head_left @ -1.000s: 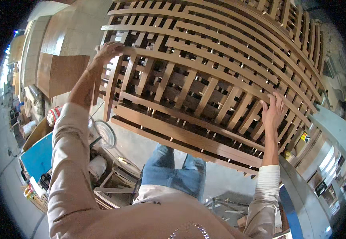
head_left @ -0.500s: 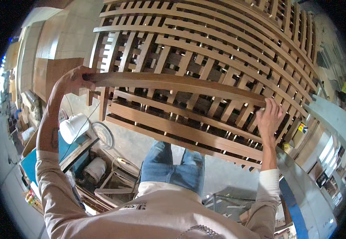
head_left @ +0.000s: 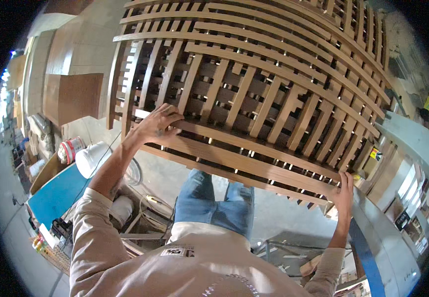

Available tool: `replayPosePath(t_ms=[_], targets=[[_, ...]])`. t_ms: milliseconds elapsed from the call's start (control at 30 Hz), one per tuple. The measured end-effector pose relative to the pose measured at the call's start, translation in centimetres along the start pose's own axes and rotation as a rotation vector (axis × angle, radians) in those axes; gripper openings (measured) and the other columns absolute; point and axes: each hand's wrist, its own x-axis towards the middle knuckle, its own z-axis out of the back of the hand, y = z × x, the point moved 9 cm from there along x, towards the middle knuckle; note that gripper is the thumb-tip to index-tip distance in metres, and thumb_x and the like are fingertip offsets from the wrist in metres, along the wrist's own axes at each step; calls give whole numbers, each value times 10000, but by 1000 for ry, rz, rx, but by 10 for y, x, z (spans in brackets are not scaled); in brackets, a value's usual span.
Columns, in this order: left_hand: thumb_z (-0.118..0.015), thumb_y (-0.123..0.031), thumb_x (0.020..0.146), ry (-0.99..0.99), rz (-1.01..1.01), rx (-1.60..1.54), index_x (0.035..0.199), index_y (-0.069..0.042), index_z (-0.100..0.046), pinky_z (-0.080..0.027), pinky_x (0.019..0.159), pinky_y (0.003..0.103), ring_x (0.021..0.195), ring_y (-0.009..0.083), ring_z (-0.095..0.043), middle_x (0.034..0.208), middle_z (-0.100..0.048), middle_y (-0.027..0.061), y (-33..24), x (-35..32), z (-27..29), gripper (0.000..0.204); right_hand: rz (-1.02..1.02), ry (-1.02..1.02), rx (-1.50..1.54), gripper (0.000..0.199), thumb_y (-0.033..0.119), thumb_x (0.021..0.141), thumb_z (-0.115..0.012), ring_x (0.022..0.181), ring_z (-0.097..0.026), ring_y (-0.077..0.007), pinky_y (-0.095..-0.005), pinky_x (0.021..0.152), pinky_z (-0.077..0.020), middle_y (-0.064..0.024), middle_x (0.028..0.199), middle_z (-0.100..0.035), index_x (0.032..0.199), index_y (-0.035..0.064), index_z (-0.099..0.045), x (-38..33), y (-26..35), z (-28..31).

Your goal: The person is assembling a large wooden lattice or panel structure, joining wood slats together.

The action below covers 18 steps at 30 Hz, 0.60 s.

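A large stack of long brown wooden slats (head_left: 254, 74), laid crosswise in layers, fills the upper middle of the view. My left hand (head_left: 159, 123) grips the left end of a long slat (head_left: 244, 143) lying along the near edge of the stack. My right hand (head_left: 344, 190) holds the right end of the near slats, fingers curled over the edge. My legs in blue jeans (head_left: 217, 200) show below the stack.
Brown wooden boards (head_left: 71, 96) stand at the left. Below them are a white bucket (head_left: 91, 157), a red-and-white can (head_left: 68, 149), a blue surface (head_left: 56, 195) and cables. A grey metal machine edge (head_left: 382, 232) runs along the right.
The long slat held between both hands has come down from above the stack onto its near edge. My left hand moved right and down, my right hand down.
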Motion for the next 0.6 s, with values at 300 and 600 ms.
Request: replayPosePath(t_ms=[300, 600], targets=[[-479, -343, 924, -603, 497, -47, 1127, -57, -584, -516, 734, 321, 903, 242, -620, 1053, -625, 112, 124, -52, 37, 366, -268, -135, 387, 369, 224, 926, -504, 1150, -487, -277, -354, 980, -365, -151, 1256, -500, 1255, 55, -495, -4, -79, -28], [-465, -397, 929, -230, 828, -490, 1199, -75, -572, -473, 607, 300, 723, 153, -577, 952, -632, 60, 188, -90, -39, 434, -431, -196, 647, 418, 344, 929, -516, 1125, -495, -234, -323, 973, -353, -130, 1193, -556, 1191, 21, -552, -6, -91, -40]])
